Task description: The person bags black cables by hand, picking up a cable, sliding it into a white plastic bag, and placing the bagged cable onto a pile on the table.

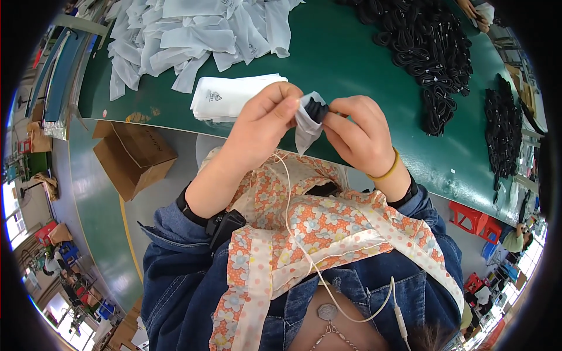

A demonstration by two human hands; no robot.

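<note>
Between my hands, near the table's front edge, is a small frosted plastic bag (307,130) with a coiled black cable (316,109) partly inside its mouth. My left hand (266,120) pinches the rim of the bag between thumb and fingers. With its fingertips closed on the cable's exposed end, my right hand (363,131) holds it at the opening. Just behind my left hand lies a neat stack of flat white bags (225,96) with a printed mark. How far the cable reaches into the bag is partly hidden.
Filled frosted bags (199,38) are heaped at the back left of the green table (333,50). Coiled black cables (424,50) form a pile at the back right, with more (502,128) farther right. An open cardboard box (132,158) stands on the floor at left. Another person's hand (477,16) shows at the far right.
</note>
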